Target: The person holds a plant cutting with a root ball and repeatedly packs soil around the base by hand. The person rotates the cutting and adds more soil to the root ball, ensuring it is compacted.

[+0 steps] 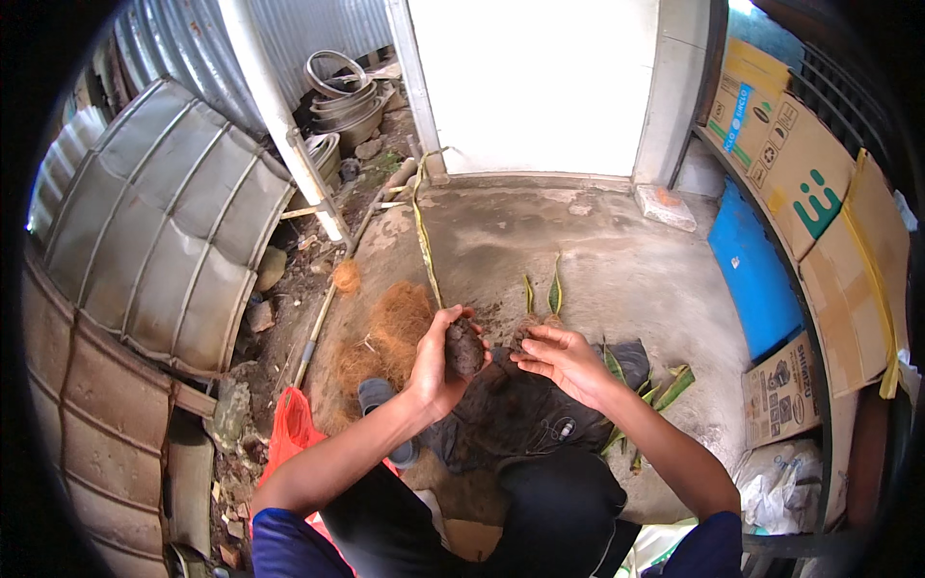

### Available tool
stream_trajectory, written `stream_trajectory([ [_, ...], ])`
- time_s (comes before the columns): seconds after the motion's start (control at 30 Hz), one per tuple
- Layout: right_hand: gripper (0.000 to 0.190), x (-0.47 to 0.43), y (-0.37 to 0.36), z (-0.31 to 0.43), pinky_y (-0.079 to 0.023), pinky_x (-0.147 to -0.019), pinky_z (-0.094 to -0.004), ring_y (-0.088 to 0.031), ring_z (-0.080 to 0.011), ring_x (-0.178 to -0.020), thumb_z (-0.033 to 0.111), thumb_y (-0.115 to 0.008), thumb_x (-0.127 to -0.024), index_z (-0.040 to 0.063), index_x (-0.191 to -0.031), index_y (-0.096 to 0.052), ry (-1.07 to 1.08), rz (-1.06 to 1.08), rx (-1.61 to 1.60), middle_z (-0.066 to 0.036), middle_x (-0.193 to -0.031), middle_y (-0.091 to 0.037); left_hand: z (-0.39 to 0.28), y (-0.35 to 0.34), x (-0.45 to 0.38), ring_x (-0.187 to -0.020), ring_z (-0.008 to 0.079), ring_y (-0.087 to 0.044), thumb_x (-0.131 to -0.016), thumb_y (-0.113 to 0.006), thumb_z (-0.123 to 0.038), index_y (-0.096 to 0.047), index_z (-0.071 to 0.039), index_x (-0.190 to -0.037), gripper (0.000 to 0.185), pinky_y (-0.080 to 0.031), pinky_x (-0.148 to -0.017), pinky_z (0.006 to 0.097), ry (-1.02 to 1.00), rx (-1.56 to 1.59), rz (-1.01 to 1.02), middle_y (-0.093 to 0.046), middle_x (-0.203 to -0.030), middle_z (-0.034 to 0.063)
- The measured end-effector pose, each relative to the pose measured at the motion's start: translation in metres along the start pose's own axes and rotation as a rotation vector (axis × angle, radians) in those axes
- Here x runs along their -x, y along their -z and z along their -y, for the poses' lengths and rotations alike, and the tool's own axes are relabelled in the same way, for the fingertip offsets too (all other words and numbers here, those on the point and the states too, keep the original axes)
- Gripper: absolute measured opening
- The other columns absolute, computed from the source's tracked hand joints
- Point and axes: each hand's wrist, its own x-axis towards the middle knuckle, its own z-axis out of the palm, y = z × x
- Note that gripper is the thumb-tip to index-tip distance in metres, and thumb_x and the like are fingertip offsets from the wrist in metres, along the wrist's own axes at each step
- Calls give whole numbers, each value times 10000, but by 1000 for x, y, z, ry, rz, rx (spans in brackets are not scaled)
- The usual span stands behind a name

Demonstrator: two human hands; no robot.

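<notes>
My left hand (441, 361) holds a dark lump of soil (465, 347) in its palm. A long yellow-edged snake plant leaf (423, 246) rises from behind that hand. My right hand (560, 357), to the right of the lump, has a small clump of dark soil (520, 337) at its fingertips. Just beyond these fingers stand two short snake plant leaves (554, 292) with fibre at their bases, partly hidden. Below the hands lies a dark sheet (498, 419) with soil and a small spool of thread (566, 428) on it. More snake plant leaves (672, 389) lie to its right.
Brown coconut fibre (397, 325) is heaped at the left, with a smaller tuft (347, 276) beyond. Near my left forearm are a grey sandal (376, 394) and a red plastic bag (290, 426). Cardboard boxes (809, 173) line the right side. Stacked basins (350, 115) stand at the back left.
</notes>
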Motion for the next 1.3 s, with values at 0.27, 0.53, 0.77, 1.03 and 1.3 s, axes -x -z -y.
stream_trajectory([
  [0.27,315,14,-27,6,-578,-895,-346,-673,-268,-1006,28,-628,-949,-115,-1216,-544,84,-116,50,-143,-1097,-627,-2,17,-15,-767,182,-624,-945,-617,-392,-539,-110,-1055,313,-558,-723,363,169,45,167,-594,-868,44],
  [0.53,302,16,-82,45,-584,-884,-329,-684,-238,-991,41,-631,-950,-90,-1216,-573,164,-172,122,-148,-1123,-649,-11,23,-23,-785,199,-622,-959,-604,-341,-541,-100,-1099,285,-544,-730,369,245,221,318,-603,-863,59],
  [0.77,317,9,-96,52,-566,-908,-318,-672,-214,-1016,66,-611,-967,-81,-1244,-563,253,-181,15,-144,-1130,-658,-15,32,-26,-820,212,-608,-953,-618,-226,-540,-59,-1139,262,-498,-687,350,224,230,405,-600,-882,79],
  [1.03,330,-2,-70,32,-555,-921,-340,-661,-222,-1044,70,-603,-971,-71,-1267,-558,204,-162,52,-138,-1148,-659,-20,39,-22,-794,256,-606,-962,-410,-581,-548,-44,-1091,569,-498,-722,402,177,130,419,-601,-849,100],
  [1.3,353,-2,-86,32,-558,-921,-353,-660,-228,-1052,17,-602,-957,-94,-1286,-540,175,-15,143,-159,-1203,-637,-15,40,-29,-791,274,-599,-924,-348,-671,-573,-40,-992,673,-498,-751,427,132,122,364,-595,-818,113],
])
